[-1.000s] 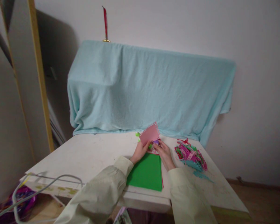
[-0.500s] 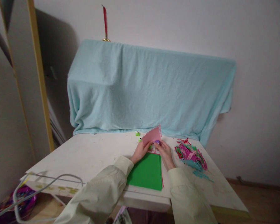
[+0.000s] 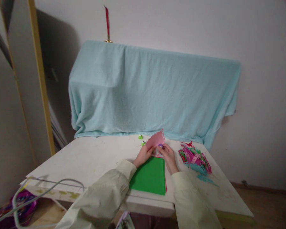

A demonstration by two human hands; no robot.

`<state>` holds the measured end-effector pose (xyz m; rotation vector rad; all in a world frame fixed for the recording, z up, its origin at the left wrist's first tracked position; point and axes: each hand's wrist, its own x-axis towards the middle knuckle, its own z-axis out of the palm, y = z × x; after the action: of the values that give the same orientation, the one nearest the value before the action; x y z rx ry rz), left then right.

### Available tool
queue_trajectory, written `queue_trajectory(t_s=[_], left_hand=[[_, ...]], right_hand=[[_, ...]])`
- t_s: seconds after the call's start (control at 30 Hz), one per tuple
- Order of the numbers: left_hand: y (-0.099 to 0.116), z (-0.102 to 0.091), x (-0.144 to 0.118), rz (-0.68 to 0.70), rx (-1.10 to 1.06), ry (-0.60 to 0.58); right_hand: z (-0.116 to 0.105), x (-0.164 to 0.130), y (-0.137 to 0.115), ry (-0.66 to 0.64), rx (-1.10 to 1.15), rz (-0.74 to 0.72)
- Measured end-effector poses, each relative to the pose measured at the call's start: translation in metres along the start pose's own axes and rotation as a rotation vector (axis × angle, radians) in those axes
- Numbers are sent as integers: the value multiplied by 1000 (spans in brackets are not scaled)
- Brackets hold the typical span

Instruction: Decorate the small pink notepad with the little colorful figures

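Observation:
Pink paper (image 3: 155, 139) with punched, lacy edges is held up over the table, tilted. My left hand (image 3: 144, 155) grips its lower left part, fingers closed. At the lower right edge of the sheet, my right hand (image 3: 168, 156) pinches a small purple object (image 3: 160, 145) that looks like a paper punch; fingers partly hide it. Below both hands lies a stack of green paper (image 3: 149, 176), with a red edge showing beneath. Two small bright green pieces with eye-like spots, one farther back (image 3: 140, 136) and one close to the pink sheet (image 3: 143, 143), stand behind my left hand.
To the right lies a heap of punched paper strips (image 3: 195, 157) in pink, red, green and blue. A light blue cloth (image 3: 152, 92) covers something tall at the back of the white table (image 3: 85, 156). A grey cable (image 3: 69, 180) loops over the front left edge.
The pink paper has shifted very slightly, uncovering a little more of the nearer green piece. Both hands keep their hold almost in place.

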<state>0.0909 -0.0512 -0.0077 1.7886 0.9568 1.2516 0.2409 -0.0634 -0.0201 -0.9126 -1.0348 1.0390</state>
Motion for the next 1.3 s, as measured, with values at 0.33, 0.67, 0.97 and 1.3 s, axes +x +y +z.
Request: queue_trajectory(t_s=[0.33,0.67,0.97,1.3], left_hand=[[-2,-1,-1,61,64,-28],[0,0,-2,58,73,-34],[-7,6,-2,148,84,-43],[-4,3,-4,58,127,-91]], right_hand=[[0,0,3,-3,-8,-37],[2,-3,-3,5,-14,-22],[1,-8,-11,44,-17,26],[3,-12,-20,24,30,64]])
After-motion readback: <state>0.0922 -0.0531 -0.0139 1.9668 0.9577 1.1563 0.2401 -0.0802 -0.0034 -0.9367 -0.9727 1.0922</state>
